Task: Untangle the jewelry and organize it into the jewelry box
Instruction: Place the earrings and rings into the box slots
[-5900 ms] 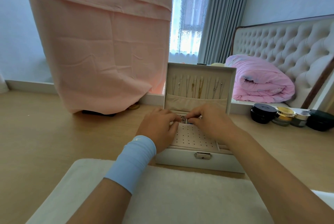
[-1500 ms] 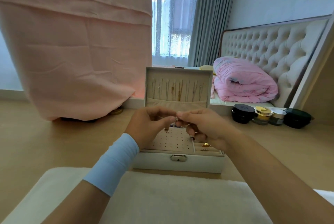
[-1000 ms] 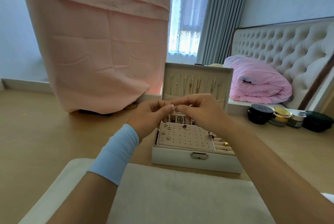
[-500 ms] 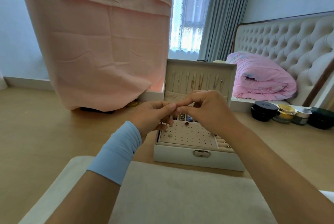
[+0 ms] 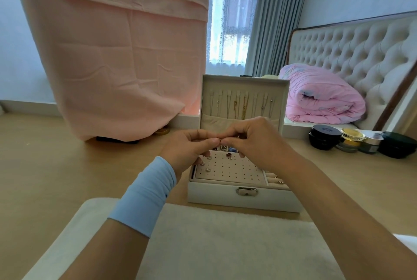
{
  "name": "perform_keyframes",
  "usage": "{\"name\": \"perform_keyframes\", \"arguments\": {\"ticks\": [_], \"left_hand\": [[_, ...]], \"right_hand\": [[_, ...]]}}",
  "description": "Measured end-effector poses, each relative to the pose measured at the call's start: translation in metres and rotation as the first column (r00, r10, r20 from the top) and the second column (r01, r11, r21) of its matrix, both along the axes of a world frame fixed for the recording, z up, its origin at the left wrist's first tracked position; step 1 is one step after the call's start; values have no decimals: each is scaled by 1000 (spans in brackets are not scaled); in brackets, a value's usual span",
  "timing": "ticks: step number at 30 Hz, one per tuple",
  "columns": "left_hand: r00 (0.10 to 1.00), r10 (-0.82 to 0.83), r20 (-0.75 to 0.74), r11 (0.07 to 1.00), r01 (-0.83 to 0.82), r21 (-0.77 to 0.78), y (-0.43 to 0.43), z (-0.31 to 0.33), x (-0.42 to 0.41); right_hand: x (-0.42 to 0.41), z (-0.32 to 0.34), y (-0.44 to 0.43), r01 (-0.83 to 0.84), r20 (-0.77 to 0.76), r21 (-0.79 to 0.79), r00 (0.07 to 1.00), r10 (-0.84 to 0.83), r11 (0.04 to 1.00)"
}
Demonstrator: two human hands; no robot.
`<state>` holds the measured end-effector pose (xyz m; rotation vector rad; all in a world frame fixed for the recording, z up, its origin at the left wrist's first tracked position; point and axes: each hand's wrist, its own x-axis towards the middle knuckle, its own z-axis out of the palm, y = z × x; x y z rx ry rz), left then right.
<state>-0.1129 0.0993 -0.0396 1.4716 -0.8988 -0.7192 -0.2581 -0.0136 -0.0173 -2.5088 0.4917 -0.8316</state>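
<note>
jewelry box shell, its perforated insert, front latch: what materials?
Jewelry box shell: likely white faux leather, smooth and matte; could be plastic. Perforated insert: beige velvety fabric, no glare. Latch: silver metal, bright reflective highlights.

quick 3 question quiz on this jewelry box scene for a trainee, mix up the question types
1. True or false: the lid of the jewelry box is closed.
2. Where do the necklaces hang? A: inside the lid. B: in the base of the box. C: outside the box.
3. Fill the blank: the left hand and right hand pinch a small ___ between their fingertips, above the box.

Key: 1 false, it stands open. 2 A. 3 jewelry piece, too small to identify further.
</note>
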Motion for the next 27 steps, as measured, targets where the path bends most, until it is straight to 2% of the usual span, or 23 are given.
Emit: {"name": "perform_keyframes", "arguments": {"ticks": [3, 5, 6, 8, 9, 10, 16, 19, 22, 27], "left_hand": [[995, 24, 102, 1000, -23, -17, -1, -1, -1], [959, 55, 276, 998, -46, -39, 0, -3, 2], [902, 66, 426, 998, -64, -18, 1, -3, 5], [697, 33, 716, 985, -145, 95, 6, -3, 10], [616, 9, 788, 975, -181, 131, 9, -2, 11], [584, -10, 811, 971, -189, 149, 10, -1, 12], [534, -181, 826, 933, -172, 316, 12, 2, 13], [533, -196, 823, 930, -164, 328, 12, 1, 14], [532, -186, 826, 936, -159, 313, 10, 1, 14], [505, -127, 854, 960, -155, 235, 7, -3, 11]], "right_hand": [[0, -1, -1, 18, -10, -29, 1000, -19, 999], [2, -5, 0, 53, -33, -93, 998, -56, 994], [3, -9, 2, 74, -63, -137, 995, -83, 988], [5, -16, 5, 97, -153, -218, 979, -132, 971], [7, -19, 7, 101, -196, -256, 968, -154, 961], [9, -22, 9, 104, -231, -290, 957, -175, 952], [15, -26, 14, 89, -286, -378, 935, -208, 922], [13, -22, 14, 11, -359, -397, 918, -167, 918], [10, -17, 11, -38, -447, -320, 887, -115, 946], [7, -9, -2, 18, -401, -132, 913, -70, 991]]}}
